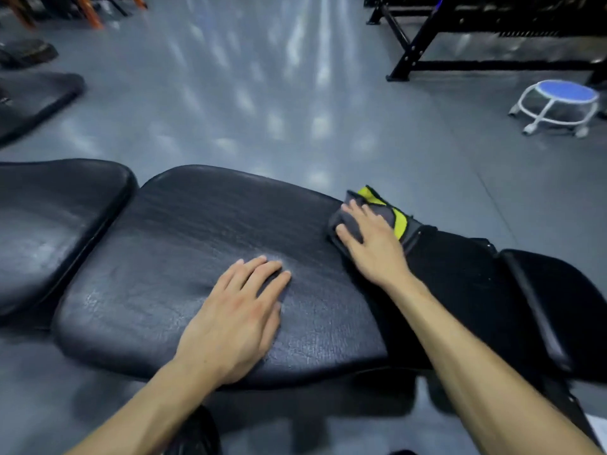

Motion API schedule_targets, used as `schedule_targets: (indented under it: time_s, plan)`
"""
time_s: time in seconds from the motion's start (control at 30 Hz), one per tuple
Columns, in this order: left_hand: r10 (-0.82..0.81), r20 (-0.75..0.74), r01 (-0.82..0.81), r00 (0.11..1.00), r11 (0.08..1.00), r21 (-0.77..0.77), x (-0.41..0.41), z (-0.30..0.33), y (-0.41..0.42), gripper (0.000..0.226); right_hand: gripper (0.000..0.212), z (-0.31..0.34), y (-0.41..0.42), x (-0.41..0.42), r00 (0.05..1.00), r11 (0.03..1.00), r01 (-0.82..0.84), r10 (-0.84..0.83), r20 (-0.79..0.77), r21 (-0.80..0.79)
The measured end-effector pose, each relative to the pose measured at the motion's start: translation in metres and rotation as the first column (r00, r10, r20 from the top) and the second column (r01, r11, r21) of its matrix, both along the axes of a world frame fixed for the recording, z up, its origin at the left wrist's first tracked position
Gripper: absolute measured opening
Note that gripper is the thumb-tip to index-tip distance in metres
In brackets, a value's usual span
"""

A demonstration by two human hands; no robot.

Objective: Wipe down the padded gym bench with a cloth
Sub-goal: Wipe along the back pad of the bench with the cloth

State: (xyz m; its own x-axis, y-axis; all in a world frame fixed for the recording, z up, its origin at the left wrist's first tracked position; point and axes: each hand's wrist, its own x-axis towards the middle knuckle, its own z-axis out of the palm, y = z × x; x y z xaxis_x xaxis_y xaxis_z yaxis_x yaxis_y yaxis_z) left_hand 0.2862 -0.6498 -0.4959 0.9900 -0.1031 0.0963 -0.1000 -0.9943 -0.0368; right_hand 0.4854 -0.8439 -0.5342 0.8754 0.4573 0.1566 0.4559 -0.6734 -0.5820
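Observation:
The black padded bench (170,244) runs across the view from left to right, its long middle pad cracked and shiny. My left hand (236,316) lies flat on that pad near its front edge, fingers spread, holding nothing. At the pad's right end my right hand (371,244) presses a grey and yellow-green cloth (391,213) onto the bench, fingers spread over it. Part of the cloth is hidden beneath the hand.
A second black pad (49,218) adjoins on the left, and a darker black section (542,290) continues right. A white stool with a blue seat (558,103) stands on the grey floor at right. A black rack frame (460,44) is behind it. Another black pad (29,100) lies far left.

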Motion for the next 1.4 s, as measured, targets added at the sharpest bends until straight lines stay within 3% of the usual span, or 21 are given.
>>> schedule_targets:
  time_s: [0.13, 0.2, 0.27, 0.37, 0.43, 0.53, 0.6, 0.7, 0.8, 0.87, 0.93, 1.03, 1.1, 1.17, 1.23, 1.27, 1.33, 1.4]
  plan:
    - [-0.012, 0.014, 0.012, 1.000, 1.000, 0.012, -0.001, -0.001, -0.002, 0.050, 0.057, 0.004, -0.032, -0.064, 0.938, 0.940, -0.339, 0.341, 0.065, -0.041]
    - [-0.019, 0.024, 0.019, 1.000, 1.000, 0.018, -0.001, -0.001, -0.002, 0.050, 0.055, -0.001, -0.064, -0.041, 0.957, 0.959, -0.283, 0.285, 0.063, -0.034]
    - [-0.023, 0.028, 0.023, 0.999, 1.000, 0.013, -0.001, -0.002, -0.002, 0.050, 0.053, -0.009, -0.089, 0.003, 0.999, 0.999, -0.039, 0.039, 0.020, -0.024]
    - [-0.033, 0.035, 0.032, 0.999, 0.999, 0.010, -0.001, -0.003, -0.001, 0.050, 0.055, -0.016, -0.096, 0.035, 0.946, 0.946, 0.316, -0.320, -0.045, -0.076]
    - [-0.043, 0.047, 0.042, 0.998, 0.999, 0.017, 0.001, -0.003, -0.001, 0.050, 0.054, -0.016, -0.078, 0.018, 0.967, 0.967, 0.250, -0.252, -0.034, -0.051]
    - [-0.051, 0.054, 0.050, 0.997, 0.999, 0.016, 0.002, -0.004, 0.000, 0.051, 0.056, -0.015, -0.068, -0.047, 0.994, 0.995, -0.104, 0.104, 0.032, -0.006]
    - [-0.057, 0.054, 0.057, 0.997, 0.998, 0.017, 0.003, -0.005, 0.000, 0.051, 0.055, -0.013, -0.086, -0.055, 0.980, 0.981, -0.195, 0.195, 0.021, -0.014]
    - [-0.063, 0.060, 0.062, 0.996, 0.998, 0.021, 0.003, -0.006, -0.001, 0.051, 0.052, -0.018, -0.117, -0.005, 0.998, 0.999, 0.050, -0.050, -0.041, -0.003]
    - [-0.072, 0.074, 0.070, 0.995, 0.997, 0.025, 0.003, -0.006, -0.001, 0.051, 0.058, -0.023, -0.116, 0.021, 0.953, 0.953, 0.297, -0.299, -0.047, -0.055]
    - [-0.075, 0.083, 0.073, 0.994, 0.997, 0.027, 0.002, -0.006, -0.001, 0.051, 0.060, -0.025, -0.096, -0.009, 0.971, 0.970, 0.239, -0.240, -0.011, -0.047]
    - [-0.076, 0.086, 0.074, 0.993, 0.997, 0.026, 0.002, -0.005, -0.002, 0.051, 0.062, -0.019, -0.091, -0.062, 1.000, 0.999, 0.002, -0.001, 0.022, -0.042]
    - [-0.073, 0.088, 0.071, 0.993, 0.997, 0.028, 0.001, -0.007, -0.002, 0.051, 0.058, -0.011, -0.124, -0.105, 0.963, 0.958, -0.264, 0.268, 0.028, -0.108]
    - [-0.070, 0.092, 0.068, 0.993, 0.997, 0.028, 0.001, -0.006, -0.003, 0.051, 0.056, -0.011, -0.153, -0.086, 0.975, 0.968, -0.217, 0.221, 0.019, -0.128]
    - [-0.070, 0.090, 0.068, 0.993, 0.997, 0.029, 0.000, -0.007, -0.002, 0.052, 0.054, -0.014, -0.172, -0.053, 0.998, 0.994, 0.049, -0.054, -0.044, -0.099]
    - [-0.064, 0.087, 0.062, 0.994, 0.998, 0.023, 0.000, -0.006, -0.002, 0.053, 0.055, -0.017, -0.172, -0.038, 0.940, 0.944, 0.319, -0.326, -0.101, -0.082]
    - [-0.055, 0.087, 0.054, 0.995, 0.998, 0.019, 0.000, -0.006, -0.001, 0.053, 0.055, -0.019, -0.163, -0.041, 0.923, 0.926, 0.366, -0.374, -0.089, -0.093]
    - [-0.059, 0.078, 0.058, 0.995, 0.998, 0.022, -0.001, -0.006, -0.002, 0.054, 0.054, -0.022, -0.142, -0.072, 0.953, 0.953, 0.299, -0.301, -0.036, -0.058]
    - [-0.065, 0.077, 0.064, 0.995, 0.998, 0.026, -0.001, -0.006, -0.002, 0.055, 0.055, -0.022, -0.134, -0.121, 0.996, 0.995, 0.093, -0.092, 0.014, -0.044]
